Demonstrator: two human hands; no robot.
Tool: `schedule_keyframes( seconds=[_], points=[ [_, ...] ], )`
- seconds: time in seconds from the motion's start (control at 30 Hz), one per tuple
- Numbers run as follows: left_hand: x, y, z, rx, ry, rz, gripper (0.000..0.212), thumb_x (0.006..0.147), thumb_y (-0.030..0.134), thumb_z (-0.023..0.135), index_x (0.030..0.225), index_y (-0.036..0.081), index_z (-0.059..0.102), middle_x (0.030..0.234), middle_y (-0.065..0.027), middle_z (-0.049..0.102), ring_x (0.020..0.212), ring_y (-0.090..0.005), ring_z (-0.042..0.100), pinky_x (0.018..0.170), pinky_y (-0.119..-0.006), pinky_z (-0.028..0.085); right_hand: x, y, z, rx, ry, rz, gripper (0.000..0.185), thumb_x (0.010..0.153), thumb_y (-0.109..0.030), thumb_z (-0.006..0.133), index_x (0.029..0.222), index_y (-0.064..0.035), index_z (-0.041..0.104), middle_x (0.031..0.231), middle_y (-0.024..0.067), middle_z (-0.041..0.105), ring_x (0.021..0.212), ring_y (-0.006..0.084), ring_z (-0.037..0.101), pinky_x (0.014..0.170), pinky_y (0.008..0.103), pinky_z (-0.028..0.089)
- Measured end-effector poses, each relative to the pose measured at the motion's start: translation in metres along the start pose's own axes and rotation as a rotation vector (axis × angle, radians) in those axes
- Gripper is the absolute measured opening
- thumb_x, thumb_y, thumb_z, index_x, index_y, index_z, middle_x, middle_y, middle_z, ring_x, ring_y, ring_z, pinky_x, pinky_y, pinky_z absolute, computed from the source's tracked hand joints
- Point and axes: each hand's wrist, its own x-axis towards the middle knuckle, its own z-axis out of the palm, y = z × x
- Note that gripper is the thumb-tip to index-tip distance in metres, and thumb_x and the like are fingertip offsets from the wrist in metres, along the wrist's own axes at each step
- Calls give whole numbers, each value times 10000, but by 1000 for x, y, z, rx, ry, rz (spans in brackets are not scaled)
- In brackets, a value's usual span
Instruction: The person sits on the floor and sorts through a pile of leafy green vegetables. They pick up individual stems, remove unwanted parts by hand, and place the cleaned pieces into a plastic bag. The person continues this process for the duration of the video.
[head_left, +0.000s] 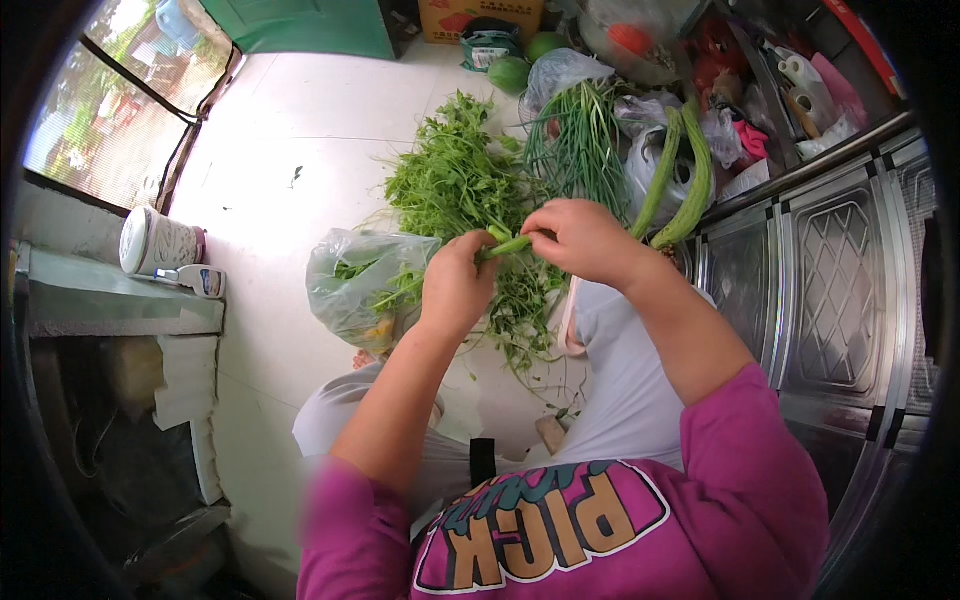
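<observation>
My left hand (459, 281) is closed around a short, thick green stalk (514, 246). At the stalk's other end, the thumb and fingers of my right hand (574, 236) pinch it. Just beyond my hands, a big heap of leafy green shoots (442, 176) lies on the tiled floor. To the left of my left hand stands a translucent plastic bag (337, 281) with some greens and something yellow inside. Thin stems and curly tendrils (521, 326) lie scattered below my hands, between my legs. My left hand's fingertips are partly hidden.
Long green onions (581, 146) and two long ridged gourds (690, 184) rest at the right, beside metal-panelled cabinets (832, 289). Round green fruits (510, 75) and a cardboard box (480, 19) sit at the back. A white tub (154, 240) and a spray bottle (199, 280) are at the left.
</observation>
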Motion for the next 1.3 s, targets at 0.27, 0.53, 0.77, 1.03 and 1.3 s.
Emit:
schedule_keyframes(
  seconds=[0.27,0.53,0.77,1.03,1.3],
  points=[
    [-2,5,2,-986,-136,-292,114,812,69,580,906,6,567,780,4,574,693,-80,505,633,-215,411,5,-1,-3,1137,-133,459,157,793,-120,518,813,18,592,748,8,578,659,87,519,584,207,417],
    [0,16,0,-981,89,-180,177,814,74,582,967,-14,566,818,-16,581,704,-72,500,665,-204,415,10,-5,17,427,85,198,113,785,-112,532,819,-20,589,738,49,584,646,157,552,555,274,424],
    [4,11,-5,-792,-1,-378,187,811,86,589,962,-24,594,756,3,573,616,-51,464,551,-185,381,7,-10,22,-72,266,-145,99,743,-112,545,786,-31,582,700,111,561,625,253,545,553,329,431],
    [2,17,-6,-1083,55,-483,157,809,89,585,930,-11,592,700,3,549,543,-55,415,491,-197,328,18,-8,37,971,77,515,166,758,-189,521,716,-29,546,640,-12,501,554,128,451,489,267,369],
    [3,-4,-22,-1418,242,-451,141,828,79,548,958,34,518,802,-26,544,687,-119,475,584,-246,384,18,32,7,457,-44,434,276,791,-160,510,1032,-33,556,758,8,551,643,124,491,591,246,412]
  ],
)
